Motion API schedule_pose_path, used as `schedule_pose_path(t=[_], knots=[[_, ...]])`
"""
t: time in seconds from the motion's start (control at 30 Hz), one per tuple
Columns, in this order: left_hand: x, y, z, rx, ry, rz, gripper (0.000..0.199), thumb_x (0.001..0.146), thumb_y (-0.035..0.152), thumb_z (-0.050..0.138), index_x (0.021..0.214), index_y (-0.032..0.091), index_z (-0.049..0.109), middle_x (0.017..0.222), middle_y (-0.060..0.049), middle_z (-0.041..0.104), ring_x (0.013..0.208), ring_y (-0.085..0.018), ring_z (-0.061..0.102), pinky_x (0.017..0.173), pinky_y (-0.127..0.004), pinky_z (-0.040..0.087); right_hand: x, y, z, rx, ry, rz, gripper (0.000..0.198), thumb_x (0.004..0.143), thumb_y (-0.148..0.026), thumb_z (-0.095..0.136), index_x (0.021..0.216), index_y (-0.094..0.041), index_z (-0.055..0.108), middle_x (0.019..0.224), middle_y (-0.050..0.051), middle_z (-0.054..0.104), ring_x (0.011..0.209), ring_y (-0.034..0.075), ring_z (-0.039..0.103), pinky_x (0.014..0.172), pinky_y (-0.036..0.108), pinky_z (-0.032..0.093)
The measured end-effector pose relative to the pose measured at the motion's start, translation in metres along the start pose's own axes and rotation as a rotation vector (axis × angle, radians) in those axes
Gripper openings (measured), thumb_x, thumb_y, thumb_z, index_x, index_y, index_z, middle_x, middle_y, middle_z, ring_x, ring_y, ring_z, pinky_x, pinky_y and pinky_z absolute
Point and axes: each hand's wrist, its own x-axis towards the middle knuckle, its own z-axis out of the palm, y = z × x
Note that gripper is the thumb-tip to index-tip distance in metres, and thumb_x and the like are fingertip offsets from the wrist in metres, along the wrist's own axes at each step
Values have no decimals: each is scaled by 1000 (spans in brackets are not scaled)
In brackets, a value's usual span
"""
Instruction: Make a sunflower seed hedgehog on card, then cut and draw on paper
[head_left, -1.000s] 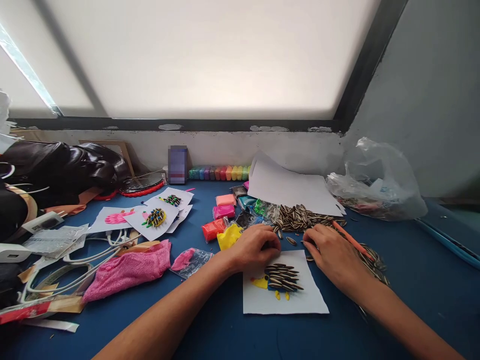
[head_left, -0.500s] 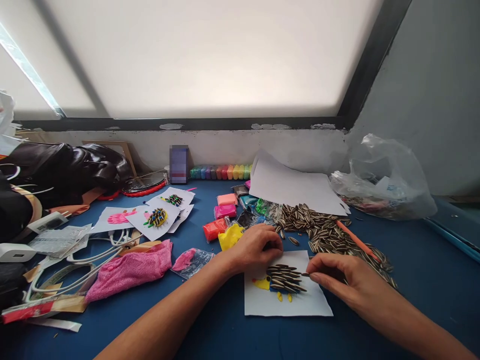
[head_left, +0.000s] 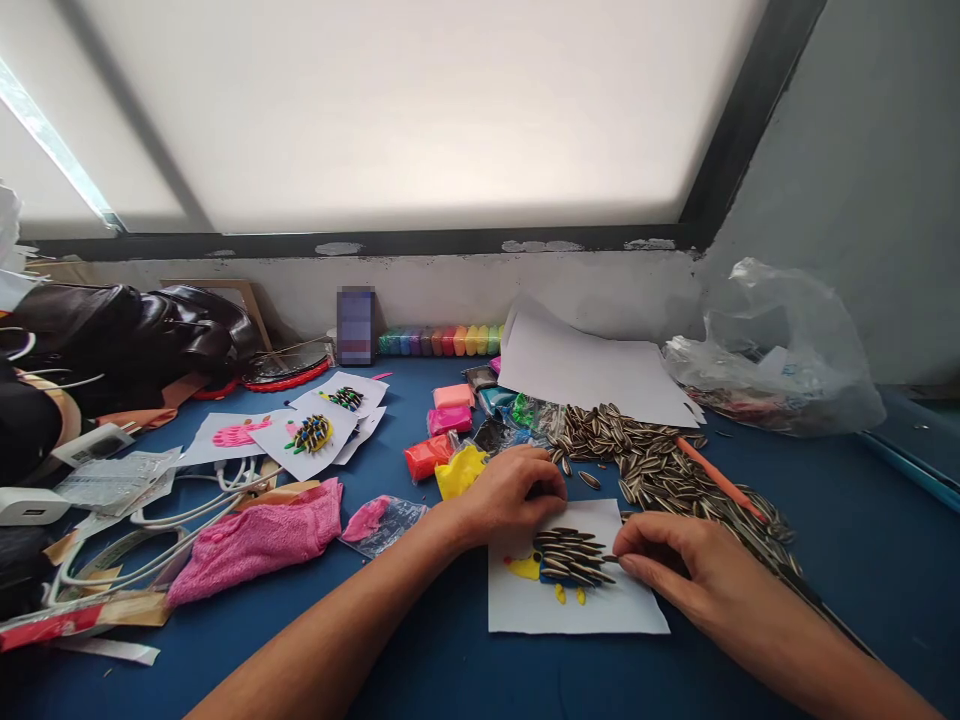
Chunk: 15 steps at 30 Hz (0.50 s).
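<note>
A small white sheet of paper [head_left: 517,610] lies on the blue table, bearing a hedgehog figure of blue and yellow clay [head_left: 525,567]. Rows of striped sunflower seeds [head_left: 574,553] stick out of its blue body. My left hand [head_left: 521,490] is curled over the sheet's top edge and holds it down; its fingertips are partly hidden. At the figure's right side, my right hand [head_left: 667,560] pinches a single sunflower seed [head_left: 610,559] between thumb and forefinger, its end close to the body's edge. Whether that seed touches the clay I cannot tell.
Behind my right hand spreads a heap of sunflower seeds [head_left: 652,465] with an orange stick [head_left: 720,480] across it. Clay packets, including a yellow one [head_left: 460,472], lie beyond my left wrist. Finished-looking cards [head_left: 319,450], a pink cloth [head_left: 262,540] and white cables [head_left: 161,520] fill the left.
My right hand has shifted slightly downward with the seed, along the figure's right edge. My left hand stays on the paper. The whole view has moved very slightly.
</note>
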Motion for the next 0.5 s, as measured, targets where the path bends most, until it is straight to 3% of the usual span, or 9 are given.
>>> schedule_pose_path(t=[0.5], knots=[[0,-2,1,-13,13,11,5,79,12,65,75,15,67,78,-1,62,76,-13,54,72,-24,39,0,-6,6,17,7,0,18,87,-29,48,75,-24,61,69,-2,61,65,15,53,59,25,35]])
